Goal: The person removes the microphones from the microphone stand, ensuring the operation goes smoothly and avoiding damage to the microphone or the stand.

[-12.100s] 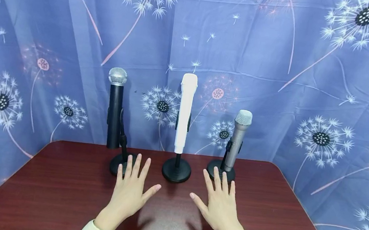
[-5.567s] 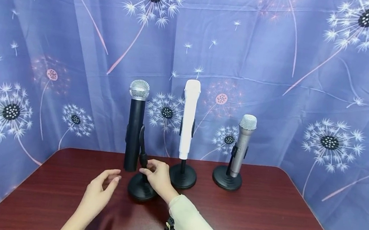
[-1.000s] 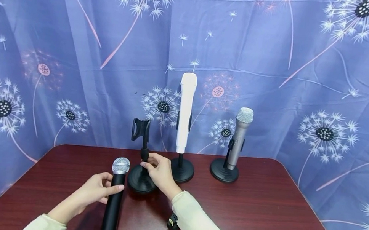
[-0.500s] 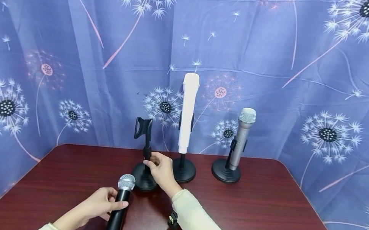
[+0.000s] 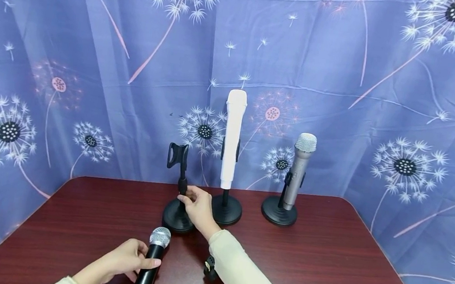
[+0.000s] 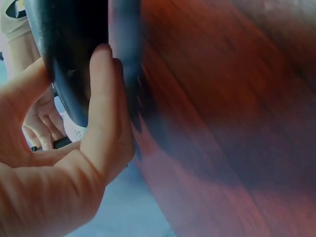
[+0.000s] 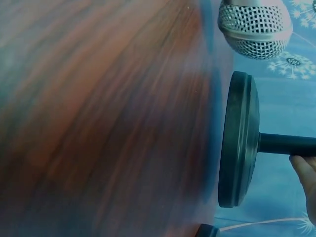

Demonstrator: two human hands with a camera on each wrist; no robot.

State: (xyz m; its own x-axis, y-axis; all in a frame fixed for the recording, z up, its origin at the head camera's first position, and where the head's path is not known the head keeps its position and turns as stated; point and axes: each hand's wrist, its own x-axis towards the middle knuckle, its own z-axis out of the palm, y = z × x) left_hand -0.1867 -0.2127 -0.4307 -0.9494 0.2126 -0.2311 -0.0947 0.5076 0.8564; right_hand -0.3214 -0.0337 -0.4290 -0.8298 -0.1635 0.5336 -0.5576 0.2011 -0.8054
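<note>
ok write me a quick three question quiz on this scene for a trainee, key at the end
1. Open question: what does the person's left hand hold?
2. True or false: the right hand touches nothing.
3. Multiple choice: how many microphones are untouched by the hands? a) one b) two c) three

Key
1. The black microphone, gripped between thumb and fingers.
2. False: it pinches the empty stand by its stem.
3. b: the white microphone and the silver microphone.
</note>
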